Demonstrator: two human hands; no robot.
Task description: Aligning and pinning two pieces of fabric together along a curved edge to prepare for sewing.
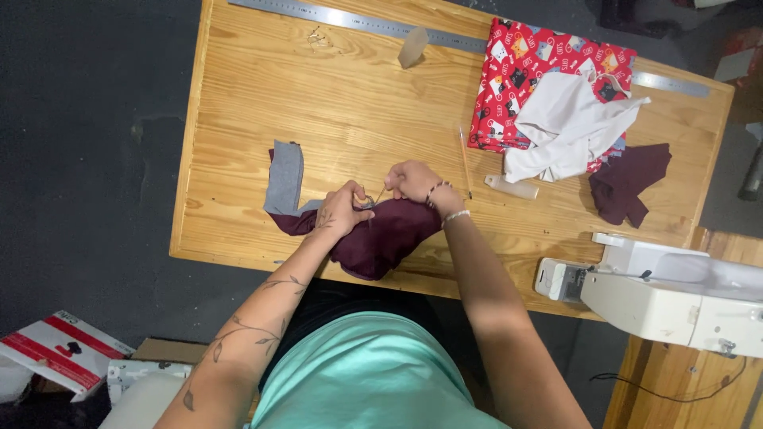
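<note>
Maroon cloth (381, 238) lies at the tabletop's (238, 119) near edge, a grey strip (284, 179) beside it. Left hand (342, 210) is closed on the cloth; right hand (413, 181) pinches a thin tool (378, 195) above it. Red printed fabric (517, 63) sits far right under white cloth (568, 123). A red-and-white box (60, 349) lies on the floor, lower left.

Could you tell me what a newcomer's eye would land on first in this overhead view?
Probably the bright red patterned fabric at the far right of the wooden table, with a white cloth heaped on it. Next come the two hands at the near edge: the left hand and right hand meet over a dark maroon fabric with a grey piece beside it. A white sewing machine sits at the lower right.
</note>
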